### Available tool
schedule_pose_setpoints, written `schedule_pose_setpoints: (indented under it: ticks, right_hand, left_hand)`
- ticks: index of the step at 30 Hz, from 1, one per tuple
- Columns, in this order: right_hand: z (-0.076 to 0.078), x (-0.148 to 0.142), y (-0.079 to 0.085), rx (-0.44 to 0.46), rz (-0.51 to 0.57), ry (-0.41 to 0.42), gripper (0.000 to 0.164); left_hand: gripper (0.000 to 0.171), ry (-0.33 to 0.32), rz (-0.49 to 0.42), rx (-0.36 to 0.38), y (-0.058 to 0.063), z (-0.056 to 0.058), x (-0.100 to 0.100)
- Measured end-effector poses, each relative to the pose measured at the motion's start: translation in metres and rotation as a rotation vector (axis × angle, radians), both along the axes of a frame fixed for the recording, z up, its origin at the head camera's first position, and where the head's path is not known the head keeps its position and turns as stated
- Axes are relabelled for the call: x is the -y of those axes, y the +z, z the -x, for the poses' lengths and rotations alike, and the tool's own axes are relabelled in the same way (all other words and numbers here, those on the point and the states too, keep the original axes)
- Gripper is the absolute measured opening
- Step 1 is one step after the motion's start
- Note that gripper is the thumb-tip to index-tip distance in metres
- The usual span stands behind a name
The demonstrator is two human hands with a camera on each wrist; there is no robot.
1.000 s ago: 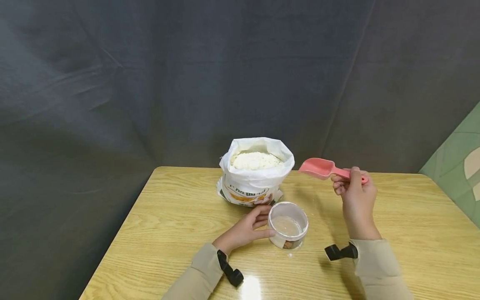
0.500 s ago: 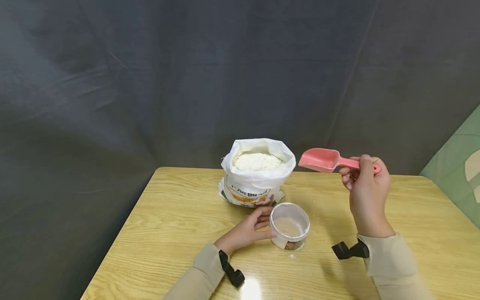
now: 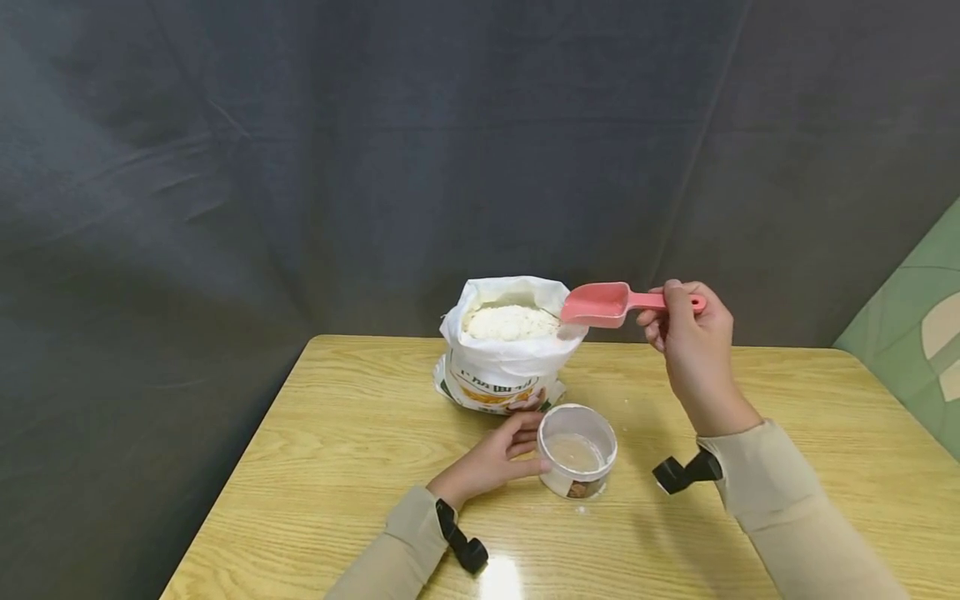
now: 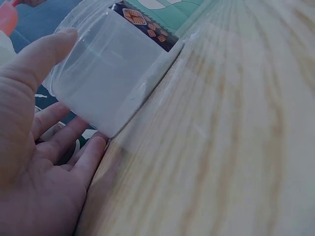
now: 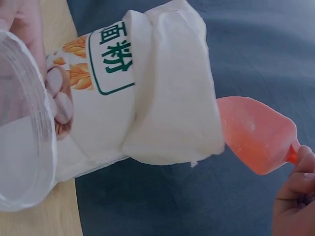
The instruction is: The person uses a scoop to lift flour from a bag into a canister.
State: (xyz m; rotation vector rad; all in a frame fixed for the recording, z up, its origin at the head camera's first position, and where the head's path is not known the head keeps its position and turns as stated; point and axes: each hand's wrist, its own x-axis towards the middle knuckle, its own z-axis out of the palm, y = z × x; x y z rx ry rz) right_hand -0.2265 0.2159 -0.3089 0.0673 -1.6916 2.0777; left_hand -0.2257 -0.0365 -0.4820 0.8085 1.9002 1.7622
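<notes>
Altogether 2 hands [image 3: 497, 458] [image 3: 696, 357], 1 held scoop [image 3: 598, 305], 1 tub [image 3: 559, 482]

A dark blue-grey cloth [image 3: 480, 150], creased at the left, fills the upper frame and the left side. A green surface [image 3: 892, 321] with a pale patch [image 3: 943, 337] shows at the right edge. The wood-grained, yellowish bench [image 3: 322, 450], its far corners rounded, spans the lower frame, with bright glare [image 3: 500, 579] at bottom centre.

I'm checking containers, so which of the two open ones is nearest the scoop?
The white bag of pale powder: the pink scoop is at its rim, whereas the translucent tub, held by the left hand, stands farther off.
</notes>
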Motion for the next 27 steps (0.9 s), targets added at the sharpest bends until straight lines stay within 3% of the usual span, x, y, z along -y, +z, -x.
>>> schedule_pose_setpoints:
  ticks: [8, 17, 27]
  right_hand:
    - [0.008, 0.015, 0.0, 0.019, -0.15, 0.021, 0.023]
    - [0.014, 0.033, 0.0, 0.05, -0.473, -0.028, 0.032]
    - [0.02, 0.052, 0.003, 0.094, -0.532, 0.006, 0.034]
  left_hand:
    - [0.065, 0.006, 0.008, 0.009, 0.0, -0.001, 0.0]
    - [0.065, -0.007, -0.01, 0.005, 0.002, -0.002, 0.0]
    - [0.064, -0.027, -0.016, -0.014, 0.002, 0.0, 0.001]
